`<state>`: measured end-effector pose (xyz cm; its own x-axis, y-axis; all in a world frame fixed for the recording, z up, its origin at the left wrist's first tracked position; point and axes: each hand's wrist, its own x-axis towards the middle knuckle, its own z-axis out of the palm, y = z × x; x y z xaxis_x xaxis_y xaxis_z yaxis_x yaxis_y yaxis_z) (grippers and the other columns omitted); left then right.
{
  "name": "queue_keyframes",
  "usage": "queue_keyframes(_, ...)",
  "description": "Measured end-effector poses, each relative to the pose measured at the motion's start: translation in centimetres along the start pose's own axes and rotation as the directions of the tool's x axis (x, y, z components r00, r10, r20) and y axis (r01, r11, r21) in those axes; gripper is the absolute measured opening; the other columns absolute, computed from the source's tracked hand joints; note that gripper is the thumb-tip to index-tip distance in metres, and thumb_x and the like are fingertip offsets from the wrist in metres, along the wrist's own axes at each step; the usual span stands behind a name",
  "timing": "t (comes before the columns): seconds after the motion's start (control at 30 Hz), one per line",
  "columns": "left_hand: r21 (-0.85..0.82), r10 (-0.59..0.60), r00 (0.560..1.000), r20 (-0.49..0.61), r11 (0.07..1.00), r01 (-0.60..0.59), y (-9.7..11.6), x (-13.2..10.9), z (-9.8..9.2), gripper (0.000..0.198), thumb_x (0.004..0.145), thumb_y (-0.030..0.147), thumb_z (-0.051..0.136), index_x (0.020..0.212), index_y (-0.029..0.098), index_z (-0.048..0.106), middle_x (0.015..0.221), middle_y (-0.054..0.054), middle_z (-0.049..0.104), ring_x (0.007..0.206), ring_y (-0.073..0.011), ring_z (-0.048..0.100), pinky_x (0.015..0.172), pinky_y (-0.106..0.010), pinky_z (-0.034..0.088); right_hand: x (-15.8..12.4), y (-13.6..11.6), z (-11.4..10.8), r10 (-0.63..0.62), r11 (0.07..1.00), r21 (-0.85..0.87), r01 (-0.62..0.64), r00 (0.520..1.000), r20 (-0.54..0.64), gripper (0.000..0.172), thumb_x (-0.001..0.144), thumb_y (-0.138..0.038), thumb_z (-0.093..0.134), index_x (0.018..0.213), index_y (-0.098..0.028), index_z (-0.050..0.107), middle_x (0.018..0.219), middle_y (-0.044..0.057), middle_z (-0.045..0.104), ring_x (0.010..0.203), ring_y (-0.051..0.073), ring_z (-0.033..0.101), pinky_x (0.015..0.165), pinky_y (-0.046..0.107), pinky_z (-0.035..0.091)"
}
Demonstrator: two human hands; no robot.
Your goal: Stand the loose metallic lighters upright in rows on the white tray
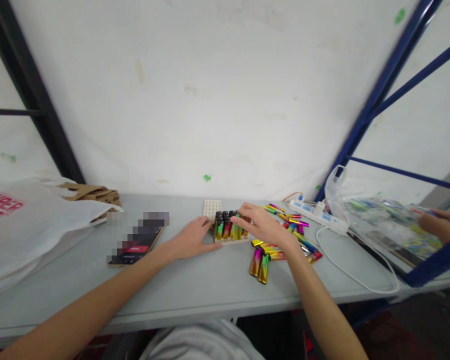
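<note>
A pale tray (230,243) stands on the grey table, packed with upright shiny, multicoloured tubes (227,230) with black tops. My left hand (195,237) holds the tray's left side, thumb at the front corner and fingers along the side. Over the right part of the tray, my right hand (262,225) has its thumb and fingers bent around the top of a tube; the hand itself covers part of it. Loose shiny tubes (263,269) lie in a scattered pile beneath and beside my right forearm. Behind the tray is a white piece with rows of round bumps or holes (212,207).
A phone (138,242), partly pixelated, lies left of my left hand. Farther left are a white plastic bag (41,220) and brown cardboard (92,192). A white power strip (318,215) with its cable is at right. Beyond the blue frame (375,110), another person's hand (437,227) shows near plastic bags.
</note>
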<state>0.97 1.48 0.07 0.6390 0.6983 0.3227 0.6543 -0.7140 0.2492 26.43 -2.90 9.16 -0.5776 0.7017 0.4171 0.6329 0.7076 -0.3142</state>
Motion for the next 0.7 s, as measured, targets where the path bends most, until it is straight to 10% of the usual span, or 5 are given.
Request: queue_keyframes(0.7,-0.038,0.016,1.0,-0.016,0.999,-0.017,0.0,0.1,0.1,0.059,0.088,0.07,0.06,0.122,0.022,0.065,0.12,-0.012,0.064,0.113,-0.0309,0.059,0.1,-0.044,0.048,0.7,-0.7,4.1,0.103,0.994,0.016,-0.11,0.961,0.255,0.028,0.104,-0.036,0.056,0.086,-0.016,0.066,0.071,0.003,0.072,0.07,0.017,0.067,0.072,0.026,0.046)
